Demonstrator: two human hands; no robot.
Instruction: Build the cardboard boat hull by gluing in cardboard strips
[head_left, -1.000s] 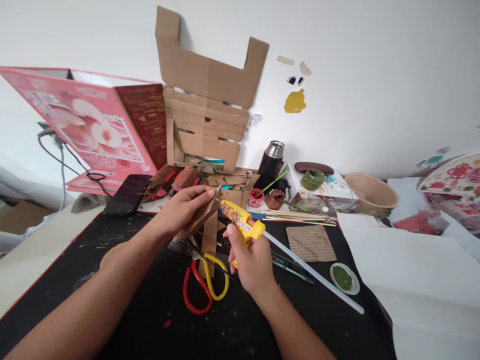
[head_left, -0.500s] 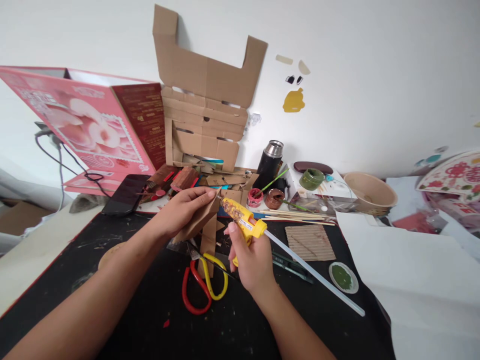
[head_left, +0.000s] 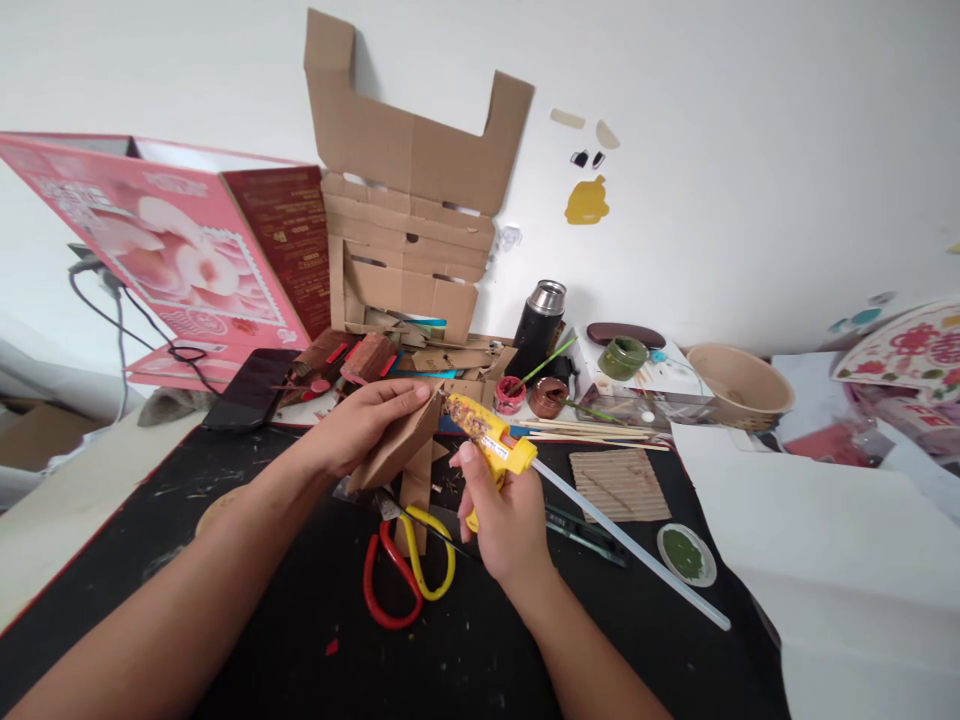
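My left hand (head_left: 382,415) grips a folded piece of brown cardboard (head_left: 397,445), thumb along its upper edge. In my right hand (head_left: 506,510) is a yellow hot glue gun (head_left: 487,435), its nozzle stained brown and close against the cardboard's right edge; whether it touches I cannot tell. A long translucent glue stick (head_left: 637,545) juts out of the gun's back end toward the lower right. Below the hands lie scissors (head_left: 409,570) with one red and one yellow handle, their blades partly hidden, beside a flat cardboard strip (head_left: 416,480).
Behind the hands are cardboard scraps (head_left: 450,358), a black thermos (head_left: 536,330), and paint jars (head_left: 549,398). Wooden sticks (head_left: 592,432), corrugated cardboard (head_left: 621,487) and a green paint lid (head_left: 686,555) lie right. A phone (head_left: 251,390) and pink box (head_left: 195,250) stand left.
The cardboard has tilted slightly in my left hand, showing more of its face. The glue gun has barely shifted, its nozzle still at the cardboard's edge.
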